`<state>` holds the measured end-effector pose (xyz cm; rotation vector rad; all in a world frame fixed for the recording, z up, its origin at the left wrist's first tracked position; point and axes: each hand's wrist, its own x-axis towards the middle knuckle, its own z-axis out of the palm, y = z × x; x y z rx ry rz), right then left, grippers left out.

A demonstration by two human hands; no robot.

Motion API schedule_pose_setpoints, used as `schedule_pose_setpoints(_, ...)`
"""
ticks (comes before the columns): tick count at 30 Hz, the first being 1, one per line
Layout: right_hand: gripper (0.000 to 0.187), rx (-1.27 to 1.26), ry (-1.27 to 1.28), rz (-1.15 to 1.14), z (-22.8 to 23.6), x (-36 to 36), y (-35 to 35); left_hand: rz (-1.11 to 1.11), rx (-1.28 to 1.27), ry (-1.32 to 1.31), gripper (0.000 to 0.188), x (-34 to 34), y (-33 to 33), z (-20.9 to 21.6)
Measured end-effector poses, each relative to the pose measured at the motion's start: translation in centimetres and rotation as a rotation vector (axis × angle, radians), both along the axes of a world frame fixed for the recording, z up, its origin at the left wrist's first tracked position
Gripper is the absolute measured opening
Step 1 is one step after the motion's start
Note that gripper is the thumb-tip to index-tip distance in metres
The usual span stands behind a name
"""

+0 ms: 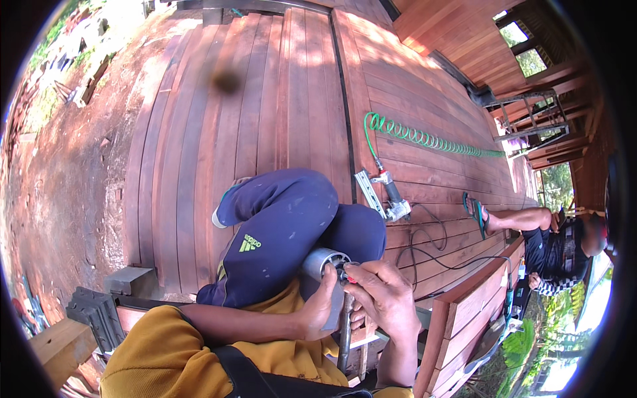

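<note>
In front of my bent knees is a grey metal cylinder (pixel 322 261), its open round end facing my hands. My left hand (pixel 321 306) is closed around the cylinder's near side, with the thumb along its edge and some fingers hidden beneath. Fingers pinched, my right hand (pixel 385 292) is at the cylinder's open end, on a small red part (pixel 351 279) mostly covered by the fingertips. Between my hands a dark metal rod (pixel 345 331) runs down toward me.
A nail gun (pixel 391 196) with a green coiled air hose (pixel 431 140) lies on the wooden deck (pixel 265 126). A black cable (pixel 438 262) trails toward stacked planks (pixel 458 318) at right. Another person (pixel 557 252) sits beyond them. Bare earth (pixel 73 179) borders the deck's left side.
</note>
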<state>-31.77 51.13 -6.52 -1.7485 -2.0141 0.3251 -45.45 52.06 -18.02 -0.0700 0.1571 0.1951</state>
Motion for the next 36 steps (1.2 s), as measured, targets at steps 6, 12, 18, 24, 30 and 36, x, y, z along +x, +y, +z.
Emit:
schedule_pose_setpoints(6, 0.033, -0.077, -0.057, 0.052, 0.0, 0.5, 0.5, 0.026, 0.05, 0.034, 0.095, 0.0, 0.3, 0.4)
schedule_pose_setpoints(12, 0.029, 0.022, -0.044, 0.071, -0.1, 0.0, 0.6, 0.058, 0.029, 0.018, 0.085, -0.1, -0.1, 0.2)
schedule_pose_setpoints(18, 0.053, 0.12, -0.097, -0.1, -2.2, 1.9, -1.7, 0.003, -0.011, -0.009, 0.086, -0.2, 0.7, -0.5)
schedule_pose_setpoints(24, 0.075, -0.397, 0.915, -0.457, -5.1, -2.1, -12.8, -0.011, 0.052, 0.233, 0.095, -0.6, 1.3, -0.4)
schedule_pose_setpoints(30, 0.052, -0.566, 0.921, -0.614, -5.5, -6.0, -15.4, -0.183, 0.217, 0.546, 0.09, -2.4, 2.6, 1.2)
schedule_pose_setpoints(36, 0.056, -0.533, 0.826, -0.487, -4.4, -5.0, -14.4, -0.251, 0.197, 0.502, 0.079, -5.1, 2.3, 2.9)
